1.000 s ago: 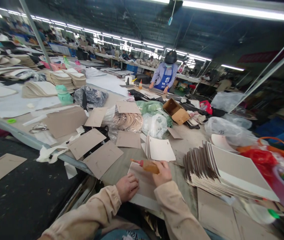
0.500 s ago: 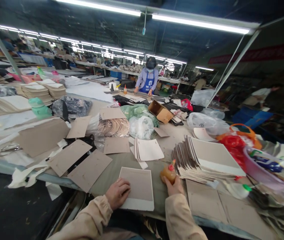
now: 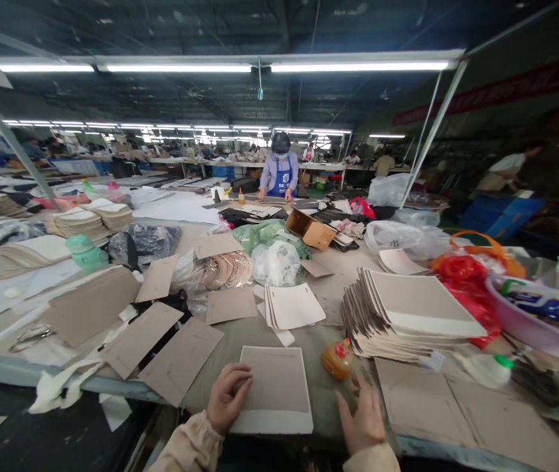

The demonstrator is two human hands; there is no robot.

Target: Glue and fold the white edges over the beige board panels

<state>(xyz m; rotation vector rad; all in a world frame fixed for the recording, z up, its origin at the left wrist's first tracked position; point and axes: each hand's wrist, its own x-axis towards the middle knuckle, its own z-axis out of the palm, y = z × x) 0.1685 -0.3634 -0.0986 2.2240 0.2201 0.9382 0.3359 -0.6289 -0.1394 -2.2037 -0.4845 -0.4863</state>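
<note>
A grey-brown panel with white borders point(image 3: 275, 380) lies flat at the front edge of the table. My left hand point(image 3: 229, 398) is at the panel's left edge, fingers bent and thumb apart, not closed around anything visible. My right hand point(image 3: 362, 414) is open with fingers spread, just below a squat bottle of amber liquid with a red cap point(image 3: 337, 360). That bottle rests on the table, tilted, to the right of the panel. Behind the panel sits a small stack of white pieces point(image 3: 295, 306).
A fanned stack of bordered panels point(image 3: 422, 305) stands at right, beside a purple basin point(image 3: 538, 331) and a red bag point(image 3: 464, 282). Loose brown boards point(image 3: 181, 360) and scissors point(image 3: 33, 335) lie left. A person in a blue apron point(image 3: 282, 174) stands across the table.
My right hand has let go of the amber bottle and drawn back toward me, opening. My left hand has shifted from the panel's surface to its left edge. The view has levelled.
</note>
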